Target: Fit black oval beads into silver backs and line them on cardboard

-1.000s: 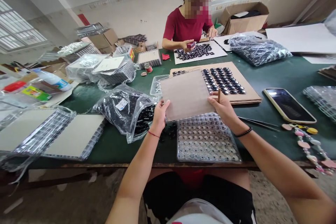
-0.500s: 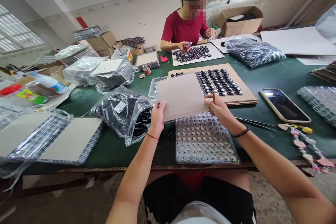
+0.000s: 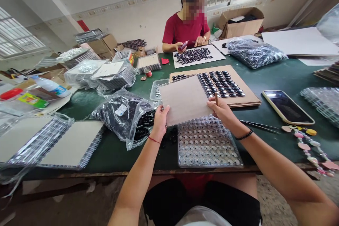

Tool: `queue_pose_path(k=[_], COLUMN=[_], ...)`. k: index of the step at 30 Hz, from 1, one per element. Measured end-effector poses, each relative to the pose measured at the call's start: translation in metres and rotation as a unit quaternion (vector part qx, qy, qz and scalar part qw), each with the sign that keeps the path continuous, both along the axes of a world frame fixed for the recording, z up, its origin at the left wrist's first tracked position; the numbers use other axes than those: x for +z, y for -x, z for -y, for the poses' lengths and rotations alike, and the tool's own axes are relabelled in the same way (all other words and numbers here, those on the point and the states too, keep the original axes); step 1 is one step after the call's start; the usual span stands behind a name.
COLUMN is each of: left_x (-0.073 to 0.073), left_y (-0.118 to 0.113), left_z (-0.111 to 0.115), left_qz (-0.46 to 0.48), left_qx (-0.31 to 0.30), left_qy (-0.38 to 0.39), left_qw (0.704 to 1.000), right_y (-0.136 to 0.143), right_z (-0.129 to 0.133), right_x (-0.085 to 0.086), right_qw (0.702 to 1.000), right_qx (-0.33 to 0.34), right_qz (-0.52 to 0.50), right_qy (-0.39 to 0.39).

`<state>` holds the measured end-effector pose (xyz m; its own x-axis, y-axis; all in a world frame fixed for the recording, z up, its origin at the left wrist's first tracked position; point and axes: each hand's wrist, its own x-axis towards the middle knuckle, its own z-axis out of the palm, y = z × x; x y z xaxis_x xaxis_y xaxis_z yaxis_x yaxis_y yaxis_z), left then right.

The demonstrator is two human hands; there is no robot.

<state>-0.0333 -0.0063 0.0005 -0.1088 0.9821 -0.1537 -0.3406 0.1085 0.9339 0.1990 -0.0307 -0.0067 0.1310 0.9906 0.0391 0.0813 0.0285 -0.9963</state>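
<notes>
Pinches board (image 3: 184,100) at 8 o'clock with left hand (image 3: 160,122) and at 3 with right hand (image 3: 221,110), also holding stick (image 3: 216,99); presumably a positioning step, calling for level, even grip.

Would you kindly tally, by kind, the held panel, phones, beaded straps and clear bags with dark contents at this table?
Panel held by left hand and right hand: 1
Phone: 1
Beaded strap: 1
Clear bags with dark contents: 2
Total: 5

Remotely, I noted a green table (image 3: 274,74): clear tray (image 3: 210,165) near its front edge; plastic bag (image 3: 116,113), cardboard (image 3: 250,97), tweezers (image 3: 261,124), phone (image 3: 288,106) lay there too.
</notes>
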Motion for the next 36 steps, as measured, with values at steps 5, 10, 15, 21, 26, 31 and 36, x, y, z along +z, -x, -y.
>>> queue_pose_path(k=[5, 10, 15, 21, 26, 31, 36], left_x=[0.000, -0.005, -0.010, -0.012, -0.010, -0.008, -0.005], left_y=[0.001, 0.003, 0.002, 0.002, 0.006, 0.004, 0.002], left_z=[0.000, 0.000, -0.001, -0.001, -0.001, -0.001, 0.002], left_qz=[-0.001, -0.009, -0.001, 0.014, 0.021, 0.045, 0.022], left_qx=[-0.001, 0.006, 0.019, 0.022, 0.037, -0.007, -0.062], left_qy=[-0.013, -0.032, -0.028, -0.032, -0.038, -0.049, -0.012], left_qw=[1.000, 0.999, 0.999, 0.999, 0.998, 0.998, 0.998], right_y=[0.001, 0.000, 0.001, 0.005, 0.006, 0.007, 0.005], right_z=[0.000, 0.000, 0.002, 0.005, 0.008, 0.007, 0.003], right_x=[-0.003, -0.007, -0.005, 0.001, 0.002, 0.002, 0.003], right_qw=[1.000, 0.999, 1.000, 0.998, 0.997, 0.996, 0.991], right_qx=[-0.009, -0.025, 0.000, 0.014, 0.045, 0.028, -0.019], right_qz=[0.005, 0.018, -0.013, -0.054, -0.054, -0.089, -0.126], right_qy=[-0.008, -0.021, -0.003, 0.011, 0.021, -0.013, -0.038])
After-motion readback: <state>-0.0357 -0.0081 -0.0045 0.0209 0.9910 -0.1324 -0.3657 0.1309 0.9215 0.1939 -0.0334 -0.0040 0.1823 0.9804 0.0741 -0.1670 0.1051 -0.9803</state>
